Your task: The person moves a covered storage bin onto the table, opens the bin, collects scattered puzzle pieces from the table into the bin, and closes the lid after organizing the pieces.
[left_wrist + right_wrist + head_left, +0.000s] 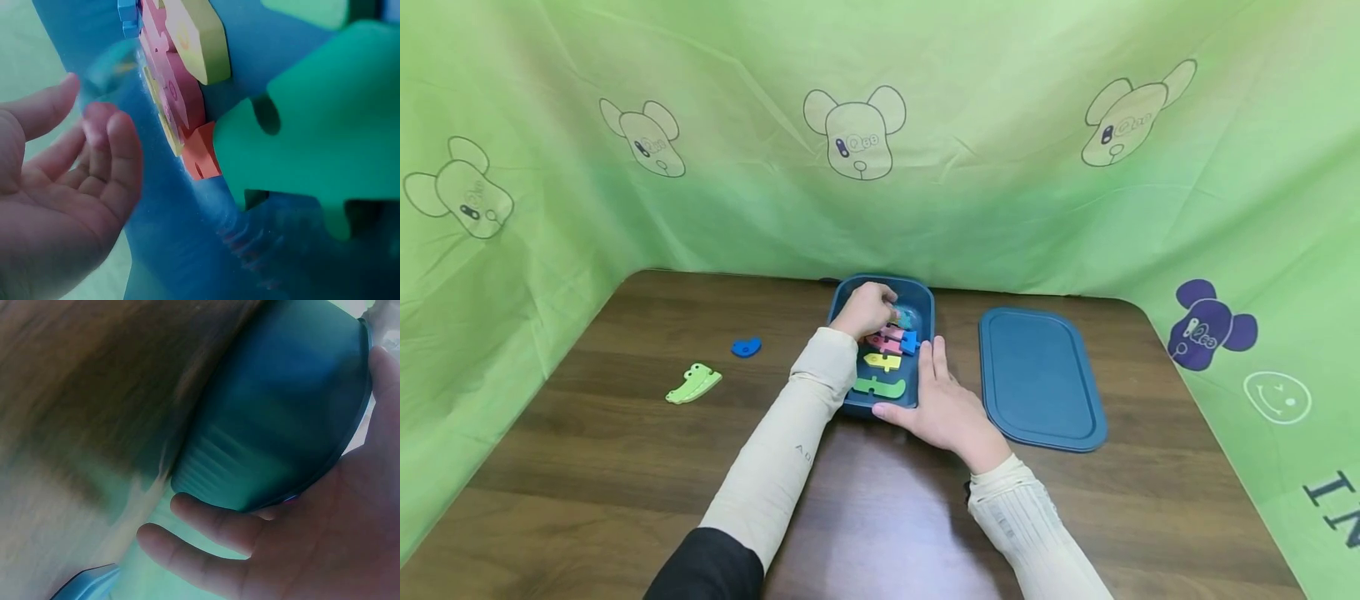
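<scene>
Inside the dark blue box [927, 300], my left hand [867, 309] reaches over the far part. Its thumb and fingertips pinch at a small teal piece with a yellowish patch [111, 67], blurred in the left wrist view. Close by lie pink puzzle pieces [889, 342], a blue piece [910, 342], a yellow piece [882, 362] and a long green piece [880, 387]. An orange piece [201, 152] shows in the left wrist view. My right hand [951, 410] rests along the box's right side, fingers extended, thumb at the near rim.
A flat blue lid [1041, 375] lies on the brown table [880, 500], right of the box. To the left are a light green crocodile-head piece [694, 384] and a small blue piece [746, 347]. A green patterned curtain [880, 225] hangs behind the table.
</scene>
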Demonstrator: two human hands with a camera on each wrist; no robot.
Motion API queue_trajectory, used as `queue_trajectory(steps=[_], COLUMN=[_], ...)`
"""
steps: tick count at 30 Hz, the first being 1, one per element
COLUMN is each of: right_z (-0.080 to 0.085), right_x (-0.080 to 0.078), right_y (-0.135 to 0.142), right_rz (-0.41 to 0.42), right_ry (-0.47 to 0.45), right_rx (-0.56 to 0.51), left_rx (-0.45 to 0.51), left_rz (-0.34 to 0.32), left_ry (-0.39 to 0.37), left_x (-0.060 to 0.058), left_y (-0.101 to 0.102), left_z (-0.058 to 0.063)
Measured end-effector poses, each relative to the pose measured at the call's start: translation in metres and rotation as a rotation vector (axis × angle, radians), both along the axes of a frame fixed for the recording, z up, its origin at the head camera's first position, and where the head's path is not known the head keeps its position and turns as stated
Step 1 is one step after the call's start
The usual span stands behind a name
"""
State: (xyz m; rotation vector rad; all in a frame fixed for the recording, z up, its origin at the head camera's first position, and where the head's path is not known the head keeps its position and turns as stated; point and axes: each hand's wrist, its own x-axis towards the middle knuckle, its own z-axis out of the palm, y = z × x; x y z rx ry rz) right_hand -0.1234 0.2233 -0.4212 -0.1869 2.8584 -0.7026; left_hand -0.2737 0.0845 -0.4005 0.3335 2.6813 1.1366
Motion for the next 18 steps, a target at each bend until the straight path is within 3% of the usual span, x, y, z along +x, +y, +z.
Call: queue_trajectory(steps=[3,7,11,14,18], right_z=[0.000,0.001,0.002,0.002,0.003], right_x=[0.000,-0.001,-0.001,-0.001,-0.001], right_y=[0.000,0.000,-0.001,-0.001,0.000], right_rz=[-0.003,-0.004,-0.005,-0.004,-0.008], right_ry=[-0.003,-0.008,-0.014,-0.019,-0.021], right_rx=[0.000,0.007,0.008,-0.001,-0.009], left_rx=[-0.011,0.081,0.261,0.403,0.466], left_rz=[0.011,0.027,0.054,0.068,0.057], left_ry=[-0.005,0.037,0.080,0.071,0.075], left_x=[0.000,0.001,0.005,0.011,0.019], left_y=[-0.002,-0.010,-0.023,-0.035,-0.054], left_z=[0.001,0.009,0.026,0.043,0.062])
